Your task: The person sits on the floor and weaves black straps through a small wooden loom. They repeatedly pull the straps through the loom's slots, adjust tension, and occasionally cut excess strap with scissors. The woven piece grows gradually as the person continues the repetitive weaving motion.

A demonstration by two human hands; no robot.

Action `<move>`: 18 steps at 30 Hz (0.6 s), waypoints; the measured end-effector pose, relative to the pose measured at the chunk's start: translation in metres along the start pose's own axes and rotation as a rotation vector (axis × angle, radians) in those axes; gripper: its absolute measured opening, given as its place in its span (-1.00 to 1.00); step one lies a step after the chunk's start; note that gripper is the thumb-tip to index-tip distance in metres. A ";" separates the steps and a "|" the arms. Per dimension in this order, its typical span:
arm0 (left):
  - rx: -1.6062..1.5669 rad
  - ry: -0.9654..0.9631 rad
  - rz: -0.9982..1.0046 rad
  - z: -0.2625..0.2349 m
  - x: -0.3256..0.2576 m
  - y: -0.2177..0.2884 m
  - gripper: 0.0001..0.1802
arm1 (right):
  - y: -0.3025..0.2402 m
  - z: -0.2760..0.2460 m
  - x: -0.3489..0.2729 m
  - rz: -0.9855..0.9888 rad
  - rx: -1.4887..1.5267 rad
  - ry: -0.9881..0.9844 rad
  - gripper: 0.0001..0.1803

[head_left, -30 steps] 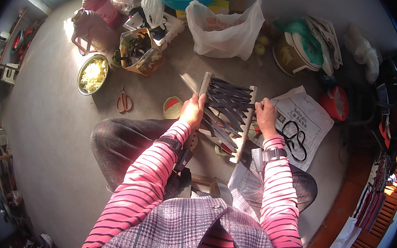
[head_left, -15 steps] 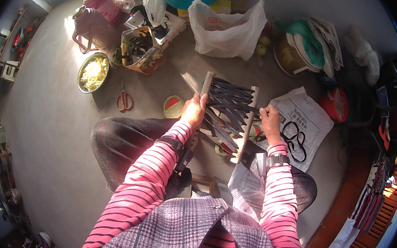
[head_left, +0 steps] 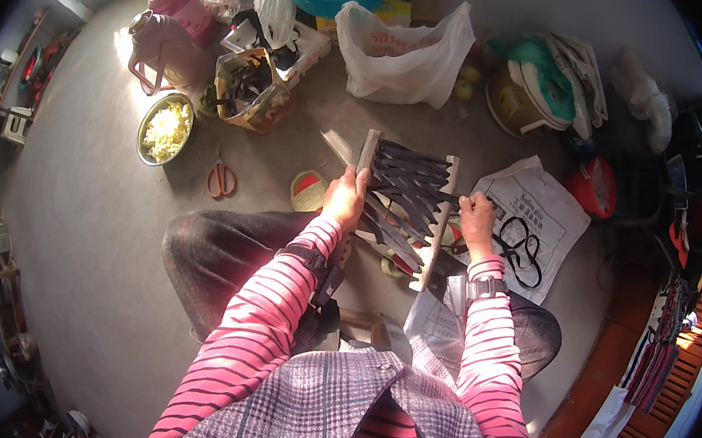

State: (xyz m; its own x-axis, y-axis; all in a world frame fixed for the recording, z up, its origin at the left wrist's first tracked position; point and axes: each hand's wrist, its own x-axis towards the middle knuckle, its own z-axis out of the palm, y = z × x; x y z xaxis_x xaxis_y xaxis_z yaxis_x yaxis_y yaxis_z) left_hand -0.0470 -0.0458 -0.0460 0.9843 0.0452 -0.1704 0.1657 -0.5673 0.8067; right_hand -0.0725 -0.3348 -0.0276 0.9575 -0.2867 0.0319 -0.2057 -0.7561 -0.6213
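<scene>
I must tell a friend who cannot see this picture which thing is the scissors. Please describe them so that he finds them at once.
Start at the grey floor to the left of the seated person's knee. Between the metal bowl of pale chopped food and the left hand lie the scissors. They alone have orange-red loop handles, and they lie flat, touching nothing else.

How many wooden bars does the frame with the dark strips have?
2: one wooden bar gripped by the left hand, the other wooden bar beside the right hand. Dark strips run between; others may be hidden.
</scene>
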 end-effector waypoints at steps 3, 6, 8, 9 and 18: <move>-0.020 -0.074 -0.029 -0.004 0.000 0.001 -0.46 | -0.001 0.001 -0.001 0.025 0.026 -0.016 -0.70; -0.017 -0.105 -0.041 -0.006 0.000 0.005 -0.43 | -0.004 0.000 -0.006 0.050 0.044 -0.023 -0.70; -0.008 -0.087 -0.035 -0.008 0.000 0.006 -0.43 | -0.007 0.001 -0.009 0.064 0.073 -0.015 -0.70; -0.009 -0.078 -0.030 -0.008 -0.001 0.007 -0.43 | -0.007 -0.001 -0.011 0.073 0.098 -0.006 -0.69; 0.009 -0.080 -0.031 -0.007 0.000 0.005 -0.44 | 0.000 0.010 -0.009 0.050 0.013 0.035 -0.70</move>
State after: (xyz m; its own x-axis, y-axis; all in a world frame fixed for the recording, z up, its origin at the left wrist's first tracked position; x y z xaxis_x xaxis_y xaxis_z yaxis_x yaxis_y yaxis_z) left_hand -0.0459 -0.0430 -0.0380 0.9708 -0.0031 -0.2399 0.1947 -0.5741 0.7953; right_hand -0.0794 -0.3267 -0.0357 0.9383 -0.3446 0.0278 -0.2502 -0.7324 -0.6333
